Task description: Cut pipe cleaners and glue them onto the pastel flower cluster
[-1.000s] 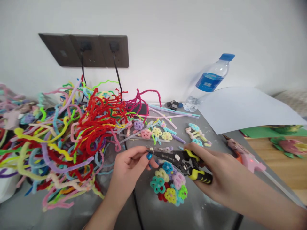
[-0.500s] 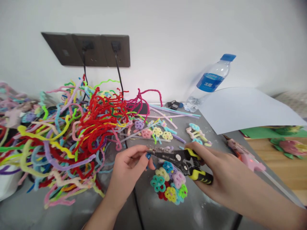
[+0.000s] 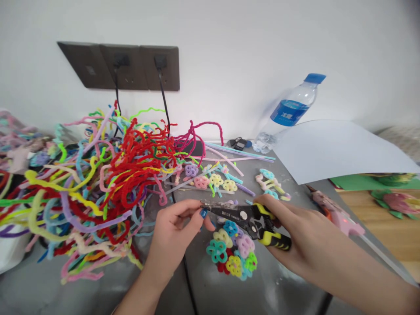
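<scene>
My right hand is wrapped round the yellow-and-black handles of a pair of wire stripper pliers, whose black jaws point left. At the jaw tips, my left hand pinches with thumb and fingers; whatever is between them is too small or hidden to make out. Just below the pliers a cluster of pipe cleaner flowers in teal, yellow, pink, green and red rests on the table. Behind the jaws lie several smaller pipe cleaner flowers among loose stems.
A big tangle of pipe cleaners covers the left side. A water bottle leans against the wall. White paper and a pink glue gun are on the right. A black cable crosses the table; a pipe cleaner ring lies behind.
Both hands and the pliers hold nearly the same position, jaw tips still at my left fingers. The whole view has shifted very slightly.
</scene>
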Available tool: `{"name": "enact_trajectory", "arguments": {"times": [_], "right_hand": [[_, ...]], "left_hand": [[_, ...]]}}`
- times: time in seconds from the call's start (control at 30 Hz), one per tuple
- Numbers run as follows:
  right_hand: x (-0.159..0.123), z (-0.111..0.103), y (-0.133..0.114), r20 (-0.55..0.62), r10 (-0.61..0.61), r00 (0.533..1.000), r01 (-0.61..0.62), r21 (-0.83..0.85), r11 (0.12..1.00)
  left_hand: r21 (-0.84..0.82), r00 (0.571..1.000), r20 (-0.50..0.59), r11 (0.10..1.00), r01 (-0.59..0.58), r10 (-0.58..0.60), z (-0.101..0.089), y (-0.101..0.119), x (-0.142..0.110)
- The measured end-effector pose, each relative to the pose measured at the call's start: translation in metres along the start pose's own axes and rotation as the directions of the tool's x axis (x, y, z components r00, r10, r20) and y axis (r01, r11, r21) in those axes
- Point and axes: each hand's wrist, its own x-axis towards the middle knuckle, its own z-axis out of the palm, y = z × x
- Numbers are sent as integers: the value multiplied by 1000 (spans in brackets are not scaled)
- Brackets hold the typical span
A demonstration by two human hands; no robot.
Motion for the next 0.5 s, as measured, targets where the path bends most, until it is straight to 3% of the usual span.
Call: {"name": "enact_trajectory", "arguments": {"times": [0.5], "right_hand": [[-1,3,-3,-31,-68,997,65,-68,996]], "left_hand": [[43,1000,14,999,-23,23,-4,-7,-2]]}}
